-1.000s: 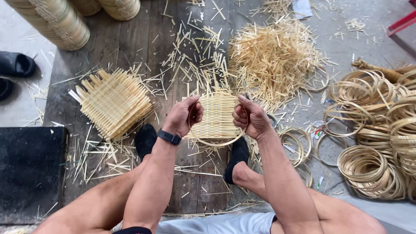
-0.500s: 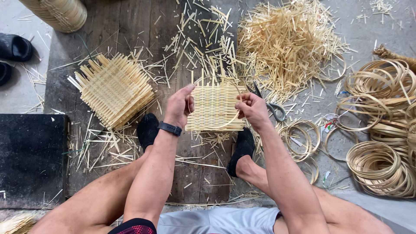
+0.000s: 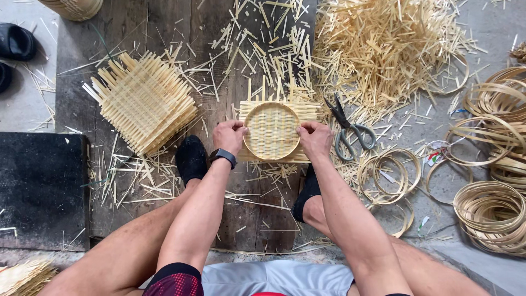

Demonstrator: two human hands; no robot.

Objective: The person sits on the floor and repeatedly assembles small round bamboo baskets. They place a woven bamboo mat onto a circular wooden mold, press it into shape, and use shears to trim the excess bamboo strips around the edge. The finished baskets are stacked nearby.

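At ten o'clock lies a stack of woven mats (image 3: 143,101). At centre, the left hand (image 3: 229,136) (a dark watch on its wrist) pinches the nine o'clock rim of a bamboo hoop (image 3: 272,130) pressed onto a square woven mat (image 3: 308,109); the right hand (image 3: 314,138) pinches its three o'clock rim. Scissors (image 3: 349,130) lie just beside, at three o'clock; loose hoops (image 3: 490,211) at four.

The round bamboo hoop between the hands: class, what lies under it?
Under the hoop lies a woven bamboo mat, its slat ends sticking out beyond the hoop. The wooden boards directly beneath are covered.
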